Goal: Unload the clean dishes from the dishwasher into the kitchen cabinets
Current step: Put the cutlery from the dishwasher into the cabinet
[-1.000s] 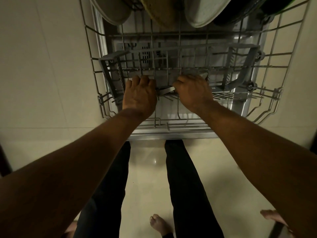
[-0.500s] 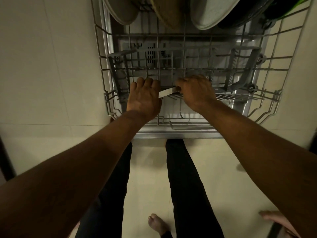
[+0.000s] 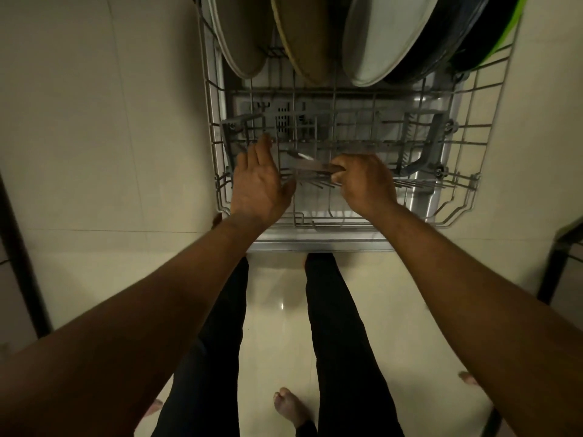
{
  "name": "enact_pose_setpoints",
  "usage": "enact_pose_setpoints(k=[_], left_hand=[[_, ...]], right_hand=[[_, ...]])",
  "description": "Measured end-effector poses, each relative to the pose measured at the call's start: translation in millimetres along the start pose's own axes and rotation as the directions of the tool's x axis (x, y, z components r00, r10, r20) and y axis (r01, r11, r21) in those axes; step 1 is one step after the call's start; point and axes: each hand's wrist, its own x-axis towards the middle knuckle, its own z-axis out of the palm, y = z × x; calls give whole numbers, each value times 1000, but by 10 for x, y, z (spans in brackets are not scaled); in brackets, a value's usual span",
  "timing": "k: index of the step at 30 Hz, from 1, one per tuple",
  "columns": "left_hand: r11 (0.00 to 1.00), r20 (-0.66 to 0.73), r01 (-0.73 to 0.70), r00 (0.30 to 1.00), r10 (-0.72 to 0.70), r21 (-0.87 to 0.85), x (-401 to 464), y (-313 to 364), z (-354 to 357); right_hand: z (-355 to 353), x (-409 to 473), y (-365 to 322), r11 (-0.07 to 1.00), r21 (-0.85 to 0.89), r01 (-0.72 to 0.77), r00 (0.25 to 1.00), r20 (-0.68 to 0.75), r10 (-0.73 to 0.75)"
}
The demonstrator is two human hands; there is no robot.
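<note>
A person looks straight down past their own black trouser legs (image 3: 217, 357) and one bare foot (image 3: 291, 406) on a pale tiled floor (image 3: 94, 152). Both bare forearms reach forward over the front rail of a pulled-out dishwasher rack (image 3: 492, 127), a grey wire basket.

The left hand (image 3: 257, 181) is over the near left part of the rack with its fingers straight and loosely spread, holding nothing; the fingertips lie by the rack's wires, and contact cannot be told. The right hand (image 3: 366, 181), just beside it, has its fingers curled round the handle end of a knife (image 3: 310, 165). The flat metal blade points left toward the left hand and is blurred. It sits just above the rack's tines, between the two hands.

Farther back, several large plates stand on edge in the rack: a beige plate (image 3: 243, 36), a tan plate (image 3: 307, 36), a white plate (image 3: 381, 36), then a dark plate (image 3: 441, 42) and a green rim (image 3: 508, 29) at the far right.
</note>
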Motion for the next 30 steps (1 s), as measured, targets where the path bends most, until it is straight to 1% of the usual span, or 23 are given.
enact_pose_setpoints(k=[2,5,7,9,12,15,19,23,26,30], left_hand=[[998,18,40,999,-40,-39,-32,76,-151],[988,63,94,994,-87,-123,-98,210,-432],[957,155,149,982,-112,-251,-139,297,-626],[883,238,210,964,-116,-421,-183,394,-829],[756,272,231,960,-72,-612,-317,602,-1240],[635,281,230,960,-21,-738,-465,779,-1631],[474,320,269,947,29,-838,-677,935,-2107],[326,371,343,928,26,-881,-932,1013,-2542],[274,351,340,936,-9,-900,-1135,995,-2765],[231,308,314,949,-65,-921,-1439,990,-3067]], right_hand=[[-101,-52,-103,988,82,-131,991,34,129],[-309,-171,-301,931,280,-236,970,11,242],[-496,-261,-452,849,441,-291,949,21,314],[-687,-362,-611,786,531,-317,937,44,348],[-1015,-561,-882,724,612,-318,934,71,349],[-1332,-746,-1152,657,686,-313,935,100,341],[-1707,-996,-1518,591,756,-282,948,123,294],[-2038,-1244,-1891,551,789,-273,955,155,252],[-2233,-1433,-2142,547,793,-268,962,186,201],[-2421,-1683,-2453,567,784,-251,968,191,165]])
